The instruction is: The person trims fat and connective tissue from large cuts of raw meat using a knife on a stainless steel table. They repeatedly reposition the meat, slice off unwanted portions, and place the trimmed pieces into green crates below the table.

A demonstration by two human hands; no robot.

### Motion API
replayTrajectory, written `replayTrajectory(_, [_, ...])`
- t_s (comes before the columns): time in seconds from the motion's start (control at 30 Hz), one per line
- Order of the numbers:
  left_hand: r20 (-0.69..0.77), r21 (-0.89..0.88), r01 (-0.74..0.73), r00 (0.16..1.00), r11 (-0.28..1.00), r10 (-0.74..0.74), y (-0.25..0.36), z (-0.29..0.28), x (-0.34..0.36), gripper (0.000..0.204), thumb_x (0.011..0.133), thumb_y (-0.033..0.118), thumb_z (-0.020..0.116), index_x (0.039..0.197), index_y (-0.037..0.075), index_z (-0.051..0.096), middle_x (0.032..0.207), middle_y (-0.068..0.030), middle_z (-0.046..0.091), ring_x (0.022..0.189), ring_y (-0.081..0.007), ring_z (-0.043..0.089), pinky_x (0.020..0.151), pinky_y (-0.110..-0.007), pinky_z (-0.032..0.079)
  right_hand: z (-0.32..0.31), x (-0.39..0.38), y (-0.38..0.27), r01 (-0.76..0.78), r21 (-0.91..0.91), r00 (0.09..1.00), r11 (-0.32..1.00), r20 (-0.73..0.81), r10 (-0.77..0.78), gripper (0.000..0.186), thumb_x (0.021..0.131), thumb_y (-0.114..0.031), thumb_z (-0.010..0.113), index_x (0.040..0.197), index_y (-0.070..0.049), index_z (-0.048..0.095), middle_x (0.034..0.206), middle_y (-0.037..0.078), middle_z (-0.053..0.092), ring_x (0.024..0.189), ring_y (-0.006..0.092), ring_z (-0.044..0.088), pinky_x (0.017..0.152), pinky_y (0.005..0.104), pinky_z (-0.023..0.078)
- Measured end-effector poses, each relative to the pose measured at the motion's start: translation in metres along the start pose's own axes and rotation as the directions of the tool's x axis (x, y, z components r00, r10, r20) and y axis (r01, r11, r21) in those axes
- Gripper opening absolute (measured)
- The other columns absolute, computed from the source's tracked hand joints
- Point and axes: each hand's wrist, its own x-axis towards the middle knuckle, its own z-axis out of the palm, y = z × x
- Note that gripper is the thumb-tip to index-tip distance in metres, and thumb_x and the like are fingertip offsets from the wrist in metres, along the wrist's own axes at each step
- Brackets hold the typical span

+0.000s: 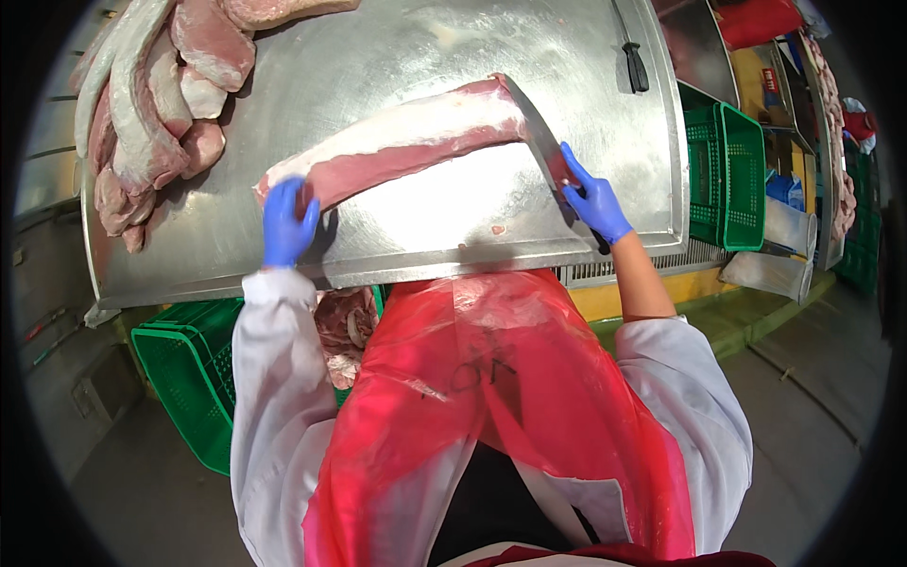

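Note:
A long strip of pork loin [406, 142] with a white fat layer lies slantwise across the steel table. My left hand [288, 227], in a blue glove, grips its near left end, the thumb apart from the fingers. In my right hand [597, 203], also gloved in blue, is a long knife [535, 125]. Its broad blade points away from me and lies along the loin's right end. Part of the dark handle sticks out below my palm. Whether the edge has entered the meat I cannot tell.
The steel table [605, 161] has a raised rim. Several meat cuts [142, 113] are piled at its left. A black-handled sharpening steel [633, 66] lies far right. Green crates stand right [742, 180] and below left [189, 378]; meat pieces [347, 326] sit below the table's front edge.

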Motion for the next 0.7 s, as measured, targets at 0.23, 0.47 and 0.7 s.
replayTrajectory(0.23, [0.484,0.028,-0.064,0.874,0.998,0.043,0.038,0.048,0.127,0.087,0.072,0.051,0.083,0.139,0.003,0.053,0.133,-0.0225,0.06,0.122,-0.0418,0.058,0.105,-0.05,0.046,0.02,0.055,-0.052,-0.113,0.221,0.984,0.969,-0.108,0.14,0.077,0.095,-0.009,0.062,0.162,-0.033,0.03,0.089,0.018,0.074,0.073,0.0238,0.072,0.076,0.0379,0.058])
replayTrajectory(0.47, [0.461,0.081,-0.025,0.887,0.996,-0.016,0.063,0.07,0.104,0.091,0.072,0.058,0.08,0.139,0.002,0.051,0.13,-0.022,0.061,0.116,-0.0419,0.06,0.098,-0.052,0.049,0.044,0.037,-0.05,-0.195,0.442,0.974,0.876,-0.015,0.224,0.075,0.098,-0.009,0.057,0.163,-0.031,0.027,0.077,0.008,0.069,0.057,0.0119,0.062,0.054,0.0299,0.055])
replayTrajectory(0.7, [0.441,0.199,0.075,0.884,0.977,-0.158,0.111,0.079,0.097,0.089,0.074,0.061,0.077,0.134,0.0,0.053,0.123,-0.023,0.063,0.11,-0.0402,0.063,0.091,-0.054,0.05,0.057,0.036,-0.042,-0.157,0.42,0.978,0.894,-0.057,0.198,0.076,0.099,-0.009,0.057,0.164,-0.031,0.024,0.075,0.007,0.067,0.054,0.0129,0.059,0.053,0.0318,0.056])
